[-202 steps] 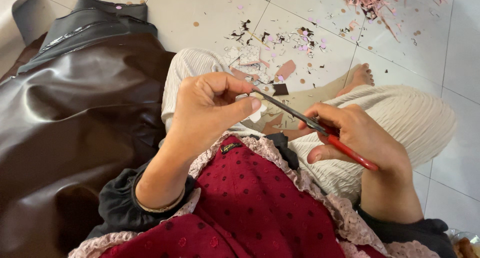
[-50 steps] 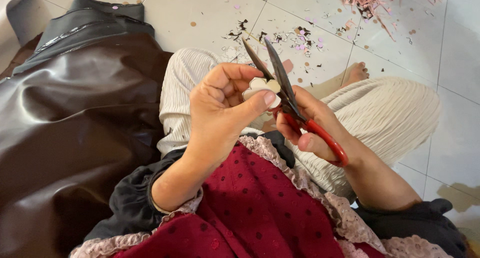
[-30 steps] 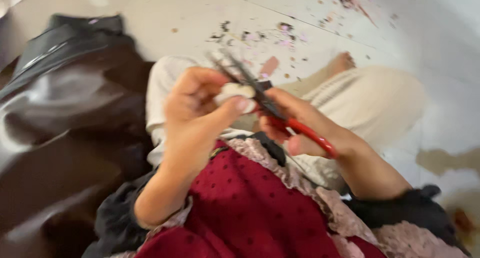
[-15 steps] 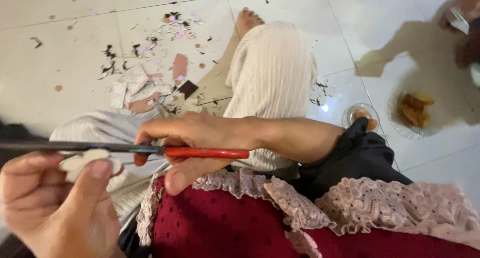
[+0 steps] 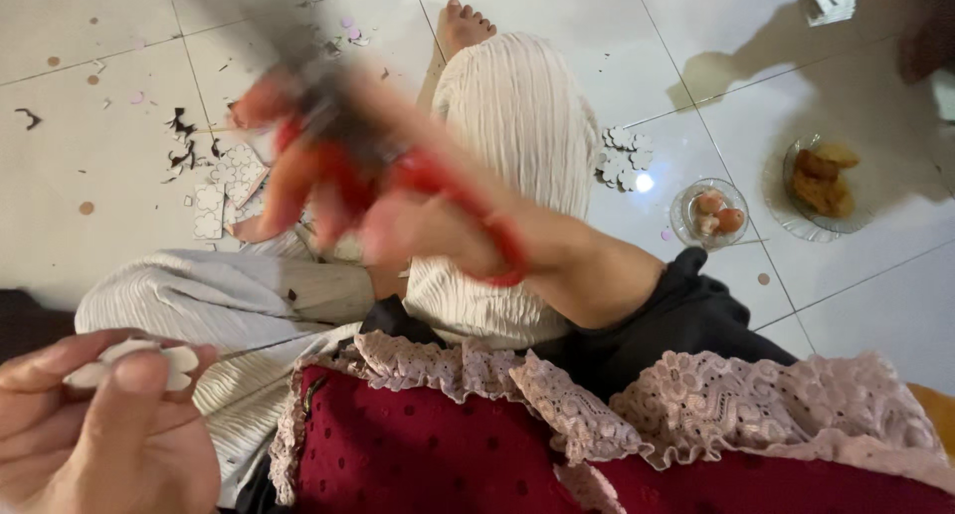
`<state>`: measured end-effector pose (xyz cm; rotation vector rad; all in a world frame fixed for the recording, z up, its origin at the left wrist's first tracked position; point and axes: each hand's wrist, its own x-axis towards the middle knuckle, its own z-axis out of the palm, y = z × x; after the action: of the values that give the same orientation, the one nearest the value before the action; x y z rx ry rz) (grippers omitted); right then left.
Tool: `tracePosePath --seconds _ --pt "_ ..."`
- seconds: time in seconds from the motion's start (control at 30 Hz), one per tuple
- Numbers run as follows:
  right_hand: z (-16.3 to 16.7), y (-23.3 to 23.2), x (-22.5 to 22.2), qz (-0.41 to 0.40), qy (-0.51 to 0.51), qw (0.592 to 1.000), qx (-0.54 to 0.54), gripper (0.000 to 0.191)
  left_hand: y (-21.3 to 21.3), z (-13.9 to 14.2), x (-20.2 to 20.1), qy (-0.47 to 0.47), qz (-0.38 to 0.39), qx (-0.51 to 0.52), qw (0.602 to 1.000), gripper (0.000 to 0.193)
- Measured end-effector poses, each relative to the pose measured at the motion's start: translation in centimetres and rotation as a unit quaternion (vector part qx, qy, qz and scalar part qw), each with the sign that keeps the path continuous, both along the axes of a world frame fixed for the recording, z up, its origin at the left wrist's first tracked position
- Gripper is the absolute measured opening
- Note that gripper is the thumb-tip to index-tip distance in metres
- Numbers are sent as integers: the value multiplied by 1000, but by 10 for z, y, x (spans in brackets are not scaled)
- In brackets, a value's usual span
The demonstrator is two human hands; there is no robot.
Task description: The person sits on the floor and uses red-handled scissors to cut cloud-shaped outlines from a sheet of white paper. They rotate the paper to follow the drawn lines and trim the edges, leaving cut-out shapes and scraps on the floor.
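Head-worn, one view only: looking steeply down, close over lap and hands, tiled floor (image 5: 119, 36) filling the upper frame.

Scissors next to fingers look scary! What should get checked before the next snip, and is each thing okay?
1. Scissors steady: not ok, blurred mid-swing in the right hand.
2. Blades open or closed: cannot tell.
3. White flower cutout gripped: ok, pinched in the left hand.
4. Blades away from the left fingers: ok, well apart.
5. Glass bowls away from the swing: ok, off to the side.
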<state>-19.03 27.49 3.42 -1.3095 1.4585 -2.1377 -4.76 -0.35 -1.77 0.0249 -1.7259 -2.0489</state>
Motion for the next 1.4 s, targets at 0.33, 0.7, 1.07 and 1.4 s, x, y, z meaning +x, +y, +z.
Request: tracePosePath --seconds 0.33,0.7,1.07,1.4 --pt "-25 80 1 -381 -51 907 -171 24 -39 -29 14 6 -9 133 991 14" --pt "-18 34 21 -279 -95 953 -64 40 13 2 -9 23 -8 159 987 6" --pt "-41 -59 49 -72 -98 983 134 55 53 9 1 -52 -50 61 996 20" --pt "-52 -57 59 -75 -208 969 114 46 39 -6 5 -166 -57 156 972 18"
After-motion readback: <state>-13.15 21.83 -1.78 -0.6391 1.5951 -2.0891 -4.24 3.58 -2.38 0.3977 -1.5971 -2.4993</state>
